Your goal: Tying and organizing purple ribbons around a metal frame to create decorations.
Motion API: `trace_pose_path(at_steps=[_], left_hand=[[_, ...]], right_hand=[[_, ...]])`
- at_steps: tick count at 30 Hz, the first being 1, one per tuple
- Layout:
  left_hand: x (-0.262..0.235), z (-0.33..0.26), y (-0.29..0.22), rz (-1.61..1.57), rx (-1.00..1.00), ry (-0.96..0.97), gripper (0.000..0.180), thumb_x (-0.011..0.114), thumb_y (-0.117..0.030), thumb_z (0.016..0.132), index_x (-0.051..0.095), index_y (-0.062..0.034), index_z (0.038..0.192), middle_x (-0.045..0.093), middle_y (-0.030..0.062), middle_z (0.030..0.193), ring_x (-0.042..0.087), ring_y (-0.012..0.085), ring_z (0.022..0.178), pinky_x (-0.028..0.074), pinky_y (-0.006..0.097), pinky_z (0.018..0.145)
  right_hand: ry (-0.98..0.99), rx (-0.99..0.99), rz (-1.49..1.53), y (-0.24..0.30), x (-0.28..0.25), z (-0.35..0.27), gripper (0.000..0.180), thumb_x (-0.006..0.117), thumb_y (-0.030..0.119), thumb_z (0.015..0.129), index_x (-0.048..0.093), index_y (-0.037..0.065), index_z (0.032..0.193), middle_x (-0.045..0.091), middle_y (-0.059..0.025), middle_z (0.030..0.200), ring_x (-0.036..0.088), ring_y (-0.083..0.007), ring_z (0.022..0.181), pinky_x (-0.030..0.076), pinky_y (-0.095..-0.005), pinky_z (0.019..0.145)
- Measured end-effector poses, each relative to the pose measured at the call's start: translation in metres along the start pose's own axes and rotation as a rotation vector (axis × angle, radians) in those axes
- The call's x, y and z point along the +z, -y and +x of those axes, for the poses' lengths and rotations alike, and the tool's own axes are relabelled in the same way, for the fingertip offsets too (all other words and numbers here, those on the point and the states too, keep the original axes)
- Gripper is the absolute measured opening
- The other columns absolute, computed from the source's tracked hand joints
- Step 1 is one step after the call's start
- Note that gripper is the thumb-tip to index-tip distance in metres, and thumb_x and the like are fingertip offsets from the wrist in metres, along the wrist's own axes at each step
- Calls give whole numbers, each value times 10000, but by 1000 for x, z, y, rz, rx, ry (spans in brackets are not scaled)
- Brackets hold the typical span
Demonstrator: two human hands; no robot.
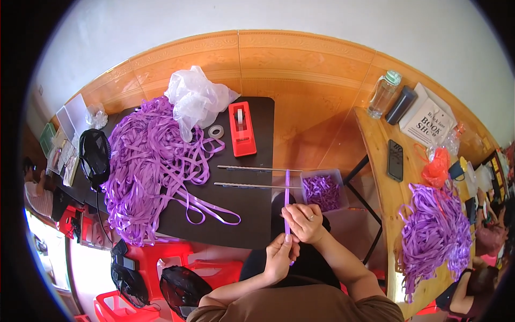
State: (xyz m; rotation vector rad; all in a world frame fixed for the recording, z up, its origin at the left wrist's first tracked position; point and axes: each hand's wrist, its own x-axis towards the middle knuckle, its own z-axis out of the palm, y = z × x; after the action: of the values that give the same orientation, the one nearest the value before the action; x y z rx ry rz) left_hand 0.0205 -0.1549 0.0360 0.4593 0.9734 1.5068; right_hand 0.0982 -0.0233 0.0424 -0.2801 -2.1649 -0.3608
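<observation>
The right hand [303,221], with a ring on 1 finger, is closed around a purple ribbon strip [287,194], and the left hand [278,258] pinches the same strip nearer the body, just beside the right. From the right hand the strip runs straight away from the person, crossing the nearer of 2 slim metal rods [249,185] and reaching the farther, near its tip; whether it loops around them I cannot tell. The rods lie side by side on a black table [230,225], their ends jutting past its right edge. Just beside the tips is a clear plastic box [343,196] of short purple ribbon pieces [322,191]. A large heap of purple ribbon [142,172] covers much of the table's left part; beyond the rods are a white plastic bag [196,97], a tape roll [216,137] and a red tape dispenser [244,140]. On the wooden table [387,214] at right lie a purple ribbon bundle [432,231] and a black phone [395,161]
</observation>
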Motion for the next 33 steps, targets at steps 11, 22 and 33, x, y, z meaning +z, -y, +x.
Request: trace_pose_path(at_steps=[11, 22, 33], left_hand=[[-2, -34, -103, 575, 394, 546, 228, 419, -70, 972, 583, 40, 1083, 590, 60, 678, 528, 103, 552, 445, 226, 524], [-28, 49, 16, 446, -43, 305, 244, 468, -148, 967, 588, 4, 1116, 595, 20, 724, 498, 59, 607, 393, 182, 552], [-22, 129, 35, 239, 14, -128, 195, 498, -168, 955, 609, -58, 1070, 612, 25, 705, 502, 63, 561, 348, 184, 491]], right_hand=[[-23, 172, 328, -33, -28, 72, 225, 638, -16, 649, 650, 19, 871, 619, -86, 831, 574, -233, 686, 403, -337, 608], [27, 644, 925, -125, 57, 86, 106, 557, -83, 824, 661, -62, 830, 592, -72, 732, 579, -125, 694, 455, -232, 615], [178, 996, 1029, -140, 115, 38, 141, 647, 36, 813, 652, -21, 684, 549, -6, 603, 486, -55, 607, 355, -229, 545]])
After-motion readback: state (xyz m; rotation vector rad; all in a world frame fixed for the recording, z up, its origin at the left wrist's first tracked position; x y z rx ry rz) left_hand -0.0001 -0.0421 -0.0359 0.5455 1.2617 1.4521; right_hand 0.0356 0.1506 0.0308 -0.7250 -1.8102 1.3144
